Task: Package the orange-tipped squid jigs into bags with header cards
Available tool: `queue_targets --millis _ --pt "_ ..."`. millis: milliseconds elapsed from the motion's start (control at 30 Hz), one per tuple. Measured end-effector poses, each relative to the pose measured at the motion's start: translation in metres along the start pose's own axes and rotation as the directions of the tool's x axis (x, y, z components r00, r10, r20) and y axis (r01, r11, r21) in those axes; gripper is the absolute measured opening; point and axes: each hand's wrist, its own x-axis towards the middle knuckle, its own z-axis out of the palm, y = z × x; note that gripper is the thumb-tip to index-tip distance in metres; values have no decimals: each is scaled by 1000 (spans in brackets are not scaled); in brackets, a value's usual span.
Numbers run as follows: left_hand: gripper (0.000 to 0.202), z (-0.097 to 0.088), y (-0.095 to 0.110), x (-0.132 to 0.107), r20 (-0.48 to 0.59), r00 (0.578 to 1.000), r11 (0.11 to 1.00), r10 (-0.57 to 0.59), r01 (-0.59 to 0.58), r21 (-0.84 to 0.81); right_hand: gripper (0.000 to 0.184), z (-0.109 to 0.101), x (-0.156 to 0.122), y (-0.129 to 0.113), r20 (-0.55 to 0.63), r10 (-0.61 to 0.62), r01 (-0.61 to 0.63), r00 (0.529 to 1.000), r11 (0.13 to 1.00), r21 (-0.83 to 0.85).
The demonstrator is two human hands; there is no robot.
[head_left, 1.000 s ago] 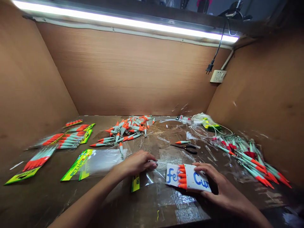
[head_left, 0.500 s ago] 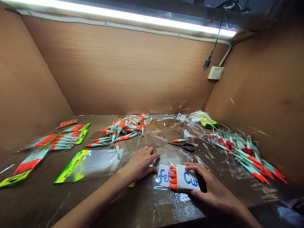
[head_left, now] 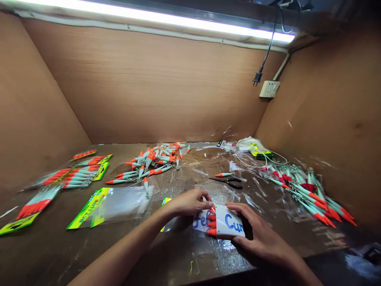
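Observation:
My right hand (head_left: pixel 256 228) grips a white card holder (head_left: pixel 228 223) with blue handwriting, thumb on the near edge and fingers on the far one. Orange tips of several fishing lures (head_left: pixel 211 224) stick out of its left side. Under the tips lies a white piece with blue letters (head_left: pixel 200 222), seemingly beneath clear plastic. My left hand (head_left: pixel 192 202) is closed, with thumb and forefinger pinching at the farthest orange tip. Just behind the left wrist, a clear bag with a yellow-green header (head_left: pixel 165 201) lies partly hidden.
Clear BCT LURE bags (head_left: pixel 122 203) lie left of the hands, filled lure packs (head_left: pixel 40 200) farther left. A loose lure pile (head_left: pixel 157 159) sits at the back. Black-handled pliers (head_left: pixel 228 181) and a single lure (head_left: pixel 224 174) lie beyond the holder; more lures (head_left: pixel 312 194) are at right.
My left hand has moved right and closed at the orange tips, uncovering more of the yellow-headed bag. My right hand keeps its grip on the holder.

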Motion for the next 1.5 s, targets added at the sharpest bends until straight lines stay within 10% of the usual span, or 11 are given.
queue_targets --millis 200,600,1300,1500 --pt "61 2 -6 2 54 998 934 -26 43 -354 70 -1 1 1 1 -3 3 1000 1000 4" --pt "31 6 16 -14 -62 986 962 156 -137 237 73 -2 2 5 14 -25 25 1000 1000 -9" --pt "27 -6 7 -40 154 945 947 289 -306 96 77 -31 16 2 144 50 -62 988 995 78" --pt "22 1 6 -40 63 935 935 350 -352 28 77 -17 12 -3 68 -5 9 998 998 -61"
